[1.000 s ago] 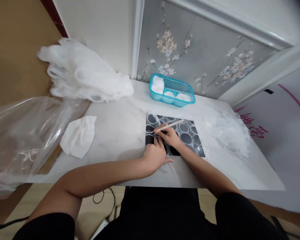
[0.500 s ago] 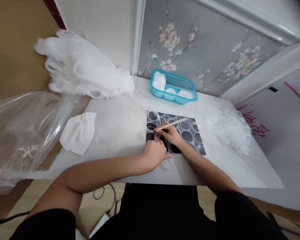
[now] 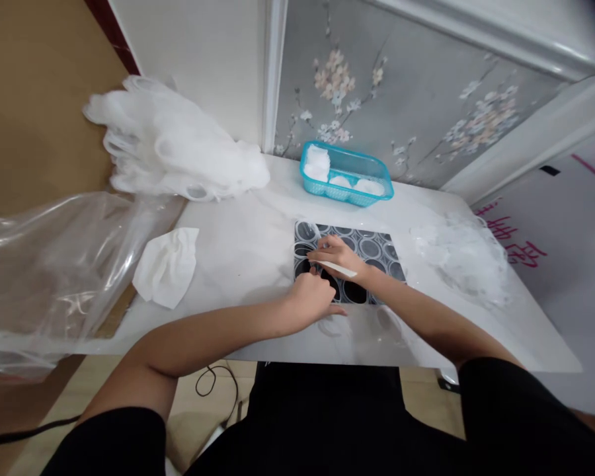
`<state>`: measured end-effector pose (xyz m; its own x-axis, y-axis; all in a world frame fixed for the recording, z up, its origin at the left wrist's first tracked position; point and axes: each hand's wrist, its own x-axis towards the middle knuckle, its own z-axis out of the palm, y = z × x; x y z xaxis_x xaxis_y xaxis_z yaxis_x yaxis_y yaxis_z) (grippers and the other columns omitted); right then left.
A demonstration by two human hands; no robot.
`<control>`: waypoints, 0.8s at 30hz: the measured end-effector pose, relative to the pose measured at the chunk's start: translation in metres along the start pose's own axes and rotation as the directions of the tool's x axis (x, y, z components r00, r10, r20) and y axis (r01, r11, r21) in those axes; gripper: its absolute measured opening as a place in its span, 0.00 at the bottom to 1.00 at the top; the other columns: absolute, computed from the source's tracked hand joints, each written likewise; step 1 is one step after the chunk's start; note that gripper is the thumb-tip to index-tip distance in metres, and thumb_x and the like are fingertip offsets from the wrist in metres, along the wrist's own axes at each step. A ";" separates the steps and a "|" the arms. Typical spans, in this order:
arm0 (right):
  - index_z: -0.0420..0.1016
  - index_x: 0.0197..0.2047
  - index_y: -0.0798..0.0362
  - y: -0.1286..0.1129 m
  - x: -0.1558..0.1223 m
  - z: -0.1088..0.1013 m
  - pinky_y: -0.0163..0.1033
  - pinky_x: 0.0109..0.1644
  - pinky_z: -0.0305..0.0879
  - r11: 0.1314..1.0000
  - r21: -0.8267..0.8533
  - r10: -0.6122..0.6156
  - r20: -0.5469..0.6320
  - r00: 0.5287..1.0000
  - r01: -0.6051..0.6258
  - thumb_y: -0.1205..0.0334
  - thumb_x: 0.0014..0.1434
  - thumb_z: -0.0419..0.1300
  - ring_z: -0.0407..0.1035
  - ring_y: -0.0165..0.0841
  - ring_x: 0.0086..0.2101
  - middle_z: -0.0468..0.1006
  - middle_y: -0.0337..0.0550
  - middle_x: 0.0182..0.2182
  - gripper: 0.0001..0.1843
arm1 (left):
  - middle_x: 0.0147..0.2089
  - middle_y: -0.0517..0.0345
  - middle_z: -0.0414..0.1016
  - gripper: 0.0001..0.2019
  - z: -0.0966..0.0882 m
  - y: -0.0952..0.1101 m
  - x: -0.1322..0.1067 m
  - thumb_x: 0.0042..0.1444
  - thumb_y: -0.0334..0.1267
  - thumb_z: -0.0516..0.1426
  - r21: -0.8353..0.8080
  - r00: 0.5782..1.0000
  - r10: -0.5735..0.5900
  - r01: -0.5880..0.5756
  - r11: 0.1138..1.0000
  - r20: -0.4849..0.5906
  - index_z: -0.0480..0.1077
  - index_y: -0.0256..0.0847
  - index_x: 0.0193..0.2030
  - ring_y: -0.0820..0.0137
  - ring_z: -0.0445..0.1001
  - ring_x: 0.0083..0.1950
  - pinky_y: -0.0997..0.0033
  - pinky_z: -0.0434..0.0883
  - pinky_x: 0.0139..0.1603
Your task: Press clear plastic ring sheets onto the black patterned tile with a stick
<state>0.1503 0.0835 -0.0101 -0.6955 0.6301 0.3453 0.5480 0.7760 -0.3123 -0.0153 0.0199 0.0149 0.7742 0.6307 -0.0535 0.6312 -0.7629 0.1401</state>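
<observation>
At the near-middle of the white surface (image 3: pixel 238 244) lies a black mat with grey circles (image 3: pixel 371 248), flat, its near edge close to the surface's front edge. Right hand (image 3: pixel 334 254) rests on the mat's left part, fingers curled, grip pinched on a thin pale stick (image 3: pixel 338 268); the stick lies nearly flat, pointing right and toward the person. Left hand (image 3: pixel 313 299) sits at the mat's near-left corner, just below the right hand, fingers bent with tips down on the mat; whether its grip pinches anything small, cannot tell. The two hands are almost touching. Clear thin rings or film pieces lie on the surface just in front of the mat, hard to make out.

Behind the mat, against the flowered grey wall panel (image 3: pixel 401 99), stands a turquoise basket (image 3: pixel 374 192) with white pads inside. Right of the mat, a heap of clear crumpled plastic (image 3: pixel 463 258). Left of the mat, well apart, a crumpled white tissue (image 3: pixel 167 266). Far-left corner of the surface holds a big pile of white translucent gloves (image 3: pixel 173 149), partly overhanging. A large clear plastic bag (image 3: pixel 49 264) hangs off the left edge. A dark cable (image 3: pixel 213 383) lies on the floor under the surface. Person wears black sleeves and a black garment.
</observation>
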 end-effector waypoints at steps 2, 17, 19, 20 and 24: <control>0.78 0.41 0.46 0.020 0.021 -0.015 0.48 0.47 0.64 0.998 0.028 0.052 -0.142 0.989 -0.048 0.57 0.61 0.58 0.69 0.41 0.43 0.79 0.44 0.36 0.08 | 0.36 0.37 0.77 0.32 -0.003 0.000 0.001 0.51 0.65 0.53 0.000 0.999 -0.009 0.009 1.000 0.045 0.79 0.33 0.35 0.50 0.73 0.46 0.66 0.68 0.34; 0.79 0.28 0.54 -0.020 -0.018 -0.114 0.38 0.29 0.66 0.534 0.781 0.712 -0.211 0.670 -0.323 0.52 0.54 0.63 0.69 0.31 0.24 0.78 0.41 0.23 0.14 | 0.37 0.61 0.78 0.15 -0.085 -0.009 -0.002 0.59 0.52 0.54 -0.362 0.977 -0.060 -0.018 0.932 -0.204 0.75 0.50 0.47 0.72 0.75 0.33 0.72 0.70 0.37; 0.80 0.29 0.52 -0.026 -0.022 -0.133 0.40 0.37 0.69 0.547 0.808 0.699 -0.296 0.651 -0.219 0.53 0.54 0.64 0.73 0.34 0.30 0.80 0.42 0.27 0.11 | 0.30 0.62 0.75 0.18 -0.114 0.007 0.004 0.59 0.53 0.52 -0.470 0.940 -0.106 -0.063 0.881 -0.326 0.75 0.48 0.48 0.75 0.68 0.25 0.75 0.66 0.28; 0.80 0.30 0.51 -0.030 -0.022 -0.142 0.41 0.40 0.69 0.558 0.812 0.688 -0.337 0.643 -0.171 0.54 0.55 0.63 0.73 0.35 0.33 0.80 0.43 0.29 0.10 | 0.26 0.62 0.72 0.19 -0.128 0.015 0.008 0.58 0.54 0.53 -0.517 0.924 -0.161 -0.045 0.855 -0.346 0.76 0.47 0.47 0.75 0.66 0.24 0.76 0.64 0.26; 0.80 0.32 0.48 -0.049 -0.023 -0.162 0.43 0.47 0.67 0.559 0.829 0.675 -0.444 0.589 -0.015 0.56 0.58 0.62 0.74 0.35 0.38 0.81 0.42 0.33 0.08 | 0.22 0.63 0.65 0.23 -0.157 0.036 0.032 0.53 0.57 0.56 -0.730 0.886 -0.379 0.072 0.679 -0.266 0.77 0.42 0.44 0.74 0.60 0.23 0.76 0.59 0.23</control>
<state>0.2144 0.0353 0.1406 0.1663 0.9074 0.3861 -0.0688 0.4013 -0.9134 0.0249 0.0345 0.1731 0.4341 0.8861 0.1623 0.4495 -0.3692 0.8134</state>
